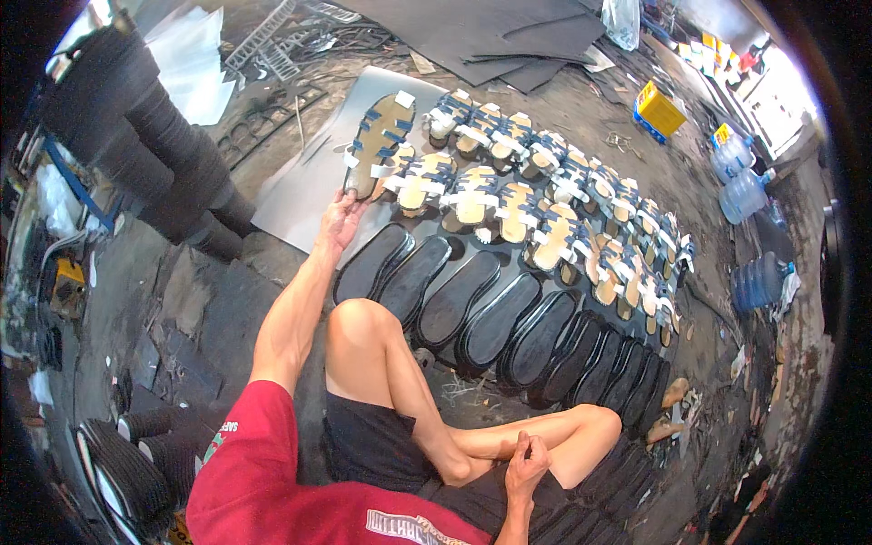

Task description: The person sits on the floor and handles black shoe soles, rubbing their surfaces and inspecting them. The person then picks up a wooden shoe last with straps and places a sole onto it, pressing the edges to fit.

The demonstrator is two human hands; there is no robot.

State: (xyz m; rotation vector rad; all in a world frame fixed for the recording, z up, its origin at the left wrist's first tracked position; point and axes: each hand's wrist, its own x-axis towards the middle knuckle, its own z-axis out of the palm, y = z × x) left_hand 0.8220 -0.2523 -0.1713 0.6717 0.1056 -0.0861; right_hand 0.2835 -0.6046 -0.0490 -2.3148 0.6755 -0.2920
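Observation:
At arm's length on the far left, my left hand grips the near end of a sandal with a tan footbed, dark blue straps and white tabs. The sandal is tilted up, its footbed showing. Close to my lap, by my crossed legs, my right hand is closed; whatever its fingers hold, if anything, cannot be made out. Beyond my knees, rows of similar strapped sandals stand side by side. Nearer to me runs a row of black shoe soles.
A grey sheet lies under the sandals. Tall stacks of black sole material rise at the left, with ridged black soles below. Black sheets, a yellow-blue box and blue water jugs stand farther off.

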